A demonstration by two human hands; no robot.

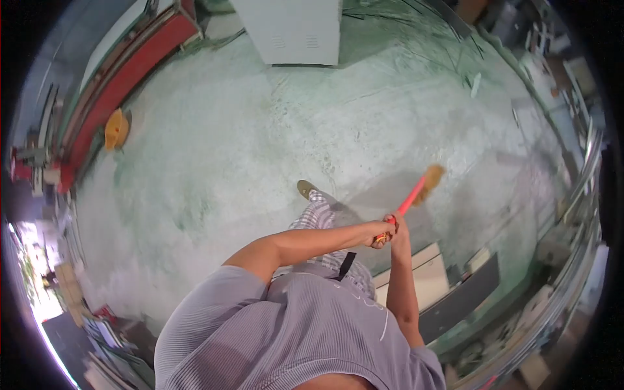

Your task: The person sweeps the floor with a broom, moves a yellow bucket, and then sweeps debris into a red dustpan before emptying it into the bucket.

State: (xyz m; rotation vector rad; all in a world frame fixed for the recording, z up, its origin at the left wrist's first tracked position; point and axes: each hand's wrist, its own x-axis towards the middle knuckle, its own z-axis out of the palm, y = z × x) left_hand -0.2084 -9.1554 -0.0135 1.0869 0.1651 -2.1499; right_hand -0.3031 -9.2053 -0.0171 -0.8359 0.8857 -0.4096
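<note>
A broom with a red handle (411,197) slants up and to the right from my hands. Its tan bristle head (429,184) is over the pale, green-stained floor (240,143), and whether it touches the floor I cannot tell. My left hand (380,234) is wrapped round the upper end of the handle. Just to its right, my right hand (397,224) is closed on the same handle. One shoe (306,189) shows on the floor left of the broom.
A grey-white cabinet (292,32) stands at the top centre. A yellow object (116,129) lies by the red machine (130,75) on the left. Pale boards (422,276) and a dark panel (463,298) are beside my right arm. Assorted material lines the right side.
</note>
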